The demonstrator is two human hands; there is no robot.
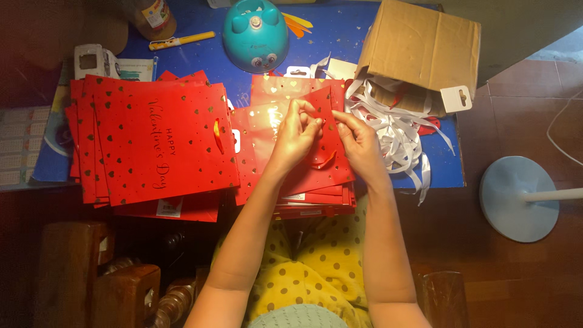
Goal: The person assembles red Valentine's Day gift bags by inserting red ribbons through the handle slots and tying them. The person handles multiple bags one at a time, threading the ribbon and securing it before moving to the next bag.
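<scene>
Your left hand (297,130) and right hand (358,140) meet over the red gift bag (322,170) on the table (364,36), fingers of both pinched together on its upper edge. Behind it, white ribbons (395,130) spill from a cardboard box (419,48).

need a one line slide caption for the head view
Both hands, left hand and right hand, pinch a red gift bag beside white ribbons.

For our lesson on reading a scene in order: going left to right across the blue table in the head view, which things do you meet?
Stack of red gift bags → left hand → right hand, both pinching a red gift bag → tangle of white ribbons → cardboard box.
</scene>
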